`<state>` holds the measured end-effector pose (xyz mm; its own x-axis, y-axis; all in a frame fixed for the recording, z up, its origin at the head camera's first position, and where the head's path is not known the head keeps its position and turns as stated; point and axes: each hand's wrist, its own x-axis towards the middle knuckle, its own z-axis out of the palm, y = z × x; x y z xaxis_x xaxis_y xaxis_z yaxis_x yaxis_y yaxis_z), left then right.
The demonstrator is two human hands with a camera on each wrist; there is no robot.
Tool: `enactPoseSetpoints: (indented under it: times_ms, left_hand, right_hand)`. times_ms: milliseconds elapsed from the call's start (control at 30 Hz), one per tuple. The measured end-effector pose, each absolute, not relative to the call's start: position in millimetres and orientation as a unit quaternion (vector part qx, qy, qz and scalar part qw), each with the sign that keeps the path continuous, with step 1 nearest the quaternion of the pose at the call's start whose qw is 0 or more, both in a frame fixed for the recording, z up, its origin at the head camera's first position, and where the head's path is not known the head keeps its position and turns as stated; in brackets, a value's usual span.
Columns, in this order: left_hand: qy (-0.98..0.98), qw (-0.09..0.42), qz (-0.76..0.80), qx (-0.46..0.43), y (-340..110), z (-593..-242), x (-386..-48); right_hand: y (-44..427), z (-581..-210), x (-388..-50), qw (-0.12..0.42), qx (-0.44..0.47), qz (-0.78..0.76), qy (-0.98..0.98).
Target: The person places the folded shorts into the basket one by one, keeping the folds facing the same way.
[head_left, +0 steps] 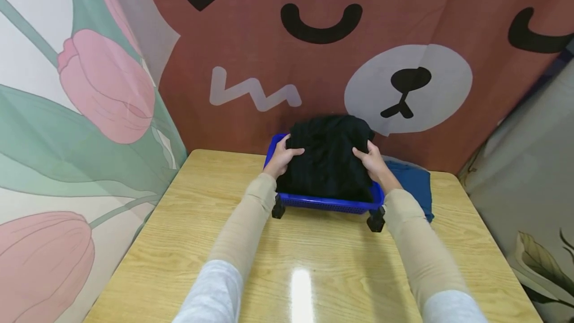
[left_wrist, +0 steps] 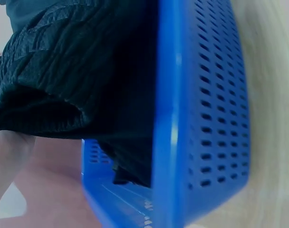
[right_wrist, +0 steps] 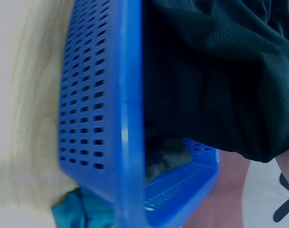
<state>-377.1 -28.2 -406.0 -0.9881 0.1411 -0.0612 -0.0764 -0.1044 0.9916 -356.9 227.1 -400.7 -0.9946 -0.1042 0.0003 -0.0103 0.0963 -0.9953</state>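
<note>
A black garment (head_left: 329, 158) hangs between my two hands, its lower part inside the blue plastic basket (head_left: 323, 202). My left hand (head_left: 281, 157) pinches its left side, thumb on the near face. On the opposite side my right hand (head_left: 373, 162) grips it the same way. A ribbed, gathered band of the black garment (left_wrist: 49, 61) shows in the left wrist view, folded over into a loop. Beneath it, a greyish-green cloth (right_wrist: 170, 159) lies in the basket in the right wrist view.
The basket stands on black feet (head_left: 375, 219) near the back of the wooden table (head_left: 215, 203). Folded blue cloth (head_left: 410, 186) lies to its right. A printed curtain (head_left: 251, 128) hangs directly behind the table.
</note>
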Motion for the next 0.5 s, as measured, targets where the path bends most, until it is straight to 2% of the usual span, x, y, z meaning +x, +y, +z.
enactPoseSetpoints:
  times_ms: [300,400,500]
  left_hand:
    - [0.722,0.103,0.684,0.024,-36.2,-399.6,-360.4]
    - [0.741,0.082,0.666,0.030,-35.9,-411.1,-368.1]
    - [0.773,0.033,0.632,0.047,-36.1,-430.7,-379.5]
  right_hand:
    - [231.0,-417.7,-356.3,0.066,-0.019,-0.676,0.734]
    - [233.0,-421.1,-355.6,0.071,-0.010,-0.675,0.734]
    - [236.0,-425.9,-355.0,0.080,-0.002,-0.672,0.736]
